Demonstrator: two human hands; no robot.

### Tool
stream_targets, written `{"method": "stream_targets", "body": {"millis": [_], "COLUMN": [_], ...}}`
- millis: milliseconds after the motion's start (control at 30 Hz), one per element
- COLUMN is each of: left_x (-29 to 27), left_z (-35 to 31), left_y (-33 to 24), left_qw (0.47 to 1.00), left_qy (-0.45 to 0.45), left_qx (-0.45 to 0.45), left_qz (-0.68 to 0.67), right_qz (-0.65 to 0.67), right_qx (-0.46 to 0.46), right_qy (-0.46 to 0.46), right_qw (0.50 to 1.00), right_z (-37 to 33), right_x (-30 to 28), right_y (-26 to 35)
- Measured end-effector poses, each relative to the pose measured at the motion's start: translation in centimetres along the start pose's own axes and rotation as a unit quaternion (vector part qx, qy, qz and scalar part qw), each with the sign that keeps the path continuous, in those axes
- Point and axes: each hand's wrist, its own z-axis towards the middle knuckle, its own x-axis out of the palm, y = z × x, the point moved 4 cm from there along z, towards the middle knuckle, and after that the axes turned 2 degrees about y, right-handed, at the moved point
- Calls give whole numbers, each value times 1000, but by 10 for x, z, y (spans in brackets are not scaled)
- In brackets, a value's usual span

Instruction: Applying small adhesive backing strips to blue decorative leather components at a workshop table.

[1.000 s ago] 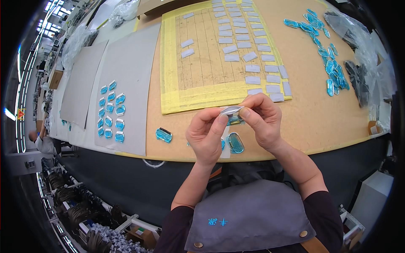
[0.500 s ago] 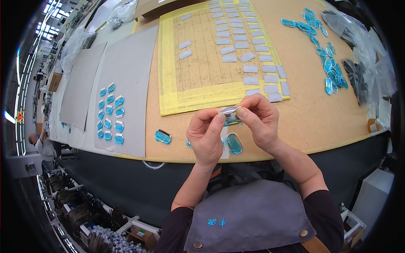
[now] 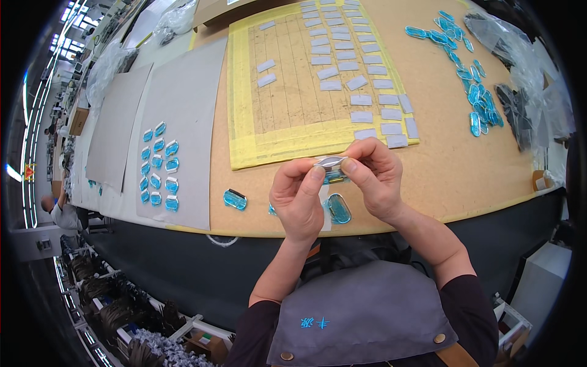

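Grey-white, the piece (image 3: 331, 162) seems light, pliable, best held where left hand (image 3: 298, 196) and right hand (image 3: 378, 183) pinch its ends.

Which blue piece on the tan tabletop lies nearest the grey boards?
The dark-edged blue piece, alone between the nearer grey board and the left hand; the other tabletop pieces lie beside that hand or farther right.
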Motion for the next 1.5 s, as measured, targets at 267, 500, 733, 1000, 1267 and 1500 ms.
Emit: {"method": "stream_targets", "body": {"millis": [267, 500, 733, 1000, 1267, 1500], "left_x": [1, 2, 2, 6, 0, 1], "left_z": [-1, -1, -4, -5, 1, 8], "left_y": [3, 3, 11, 14, 7, 0], "left_qw": [999, 997, 997, 996, 994, 989], "left_qy": [-17, -30, -31, -30, 12, 68], "left_qx": [21, 40, 42, 43, -9, -39], "left_qz": [19, 59, 63, 69, 107, 124], "right_qz": [5, -31, 9, 48, 32, 19], "right_qx": [-7, 55, 121, 119, 119, 115], "right_qy": [-7, 46, 41, 28, 27, 29], "right_qw": [1000, 997, 992, 991, 992, 993], "right_z": [-1, 5, 5, 4, 5, 4], "right_x": [1, 8, 7, 5, 4, 2], "right_y": [-1, -4, -11, -13, -10, -10]}}
